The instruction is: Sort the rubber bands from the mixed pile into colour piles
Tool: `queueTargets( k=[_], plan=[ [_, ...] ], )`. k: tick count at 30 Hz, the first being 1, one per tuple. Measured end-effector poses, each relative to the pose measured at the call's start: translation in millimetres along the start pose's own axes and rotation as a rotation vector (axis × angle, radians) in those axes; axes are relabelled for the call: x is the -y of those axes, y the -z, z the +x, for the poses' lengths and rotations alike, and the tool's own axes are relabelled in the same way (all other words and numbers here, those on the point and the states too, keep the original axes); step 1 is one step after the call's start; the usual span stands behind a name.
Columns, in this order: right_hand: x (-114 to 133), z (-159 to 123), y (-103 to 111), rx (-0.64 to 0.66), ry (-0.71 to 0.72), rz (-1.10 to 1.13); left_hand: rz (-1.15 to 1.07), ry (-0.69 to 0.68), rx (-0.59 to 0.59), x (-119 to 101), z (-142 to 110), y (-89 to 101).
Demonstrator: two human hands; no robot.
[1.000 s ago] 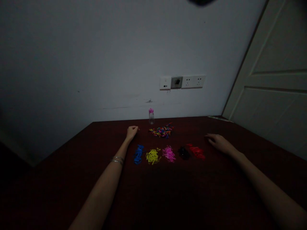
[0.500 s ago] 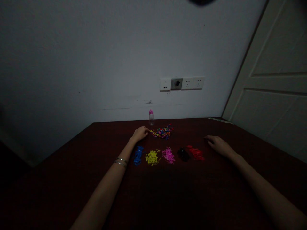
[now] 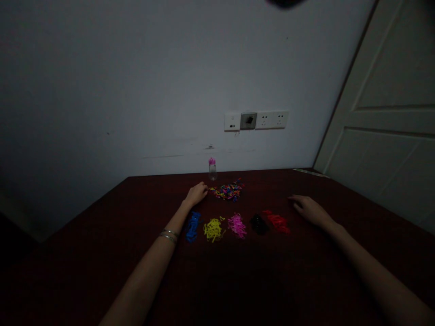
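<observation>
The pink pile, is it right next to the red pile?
No, the black pile lies between the pink pile and the red pile.

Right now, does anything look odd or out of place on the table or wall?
Two things: a dark smudge marks the pale wall above the bottle, and a small yellow piece lies just off the yellow pile. The mixed pile by the left hand is jumbled, unlike the single-colour piles.
</observation>
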State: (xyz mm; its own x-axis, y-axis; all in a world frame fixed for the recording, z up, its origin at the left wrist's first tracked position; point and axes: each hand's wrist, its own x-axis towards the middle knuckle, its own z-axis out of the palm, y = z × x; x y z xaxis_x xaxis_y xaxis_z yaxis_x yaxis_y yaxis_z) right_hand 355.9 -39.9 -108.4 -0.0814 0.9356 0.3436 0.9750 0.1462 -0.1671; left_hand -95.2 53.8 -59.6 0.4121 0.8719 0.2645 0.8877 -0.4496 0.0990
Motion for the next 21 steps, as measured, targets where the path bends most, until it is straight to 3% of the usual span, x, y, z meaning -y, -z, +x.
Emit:
queueTargets(
  k=[11, 21],
  plan=[
    [0.3, 2.5, 1.1, 0.017, 0.005, -0.013, -0.11, 0.016, -0.063, 7.1, 4.5, 4.3],
    [4.6, 1.9, 3.4, -0.007, 0.008, -0.01, -0.059, 0.015, 0.029, 10.7, 10.2, 6.2]
  ],
)
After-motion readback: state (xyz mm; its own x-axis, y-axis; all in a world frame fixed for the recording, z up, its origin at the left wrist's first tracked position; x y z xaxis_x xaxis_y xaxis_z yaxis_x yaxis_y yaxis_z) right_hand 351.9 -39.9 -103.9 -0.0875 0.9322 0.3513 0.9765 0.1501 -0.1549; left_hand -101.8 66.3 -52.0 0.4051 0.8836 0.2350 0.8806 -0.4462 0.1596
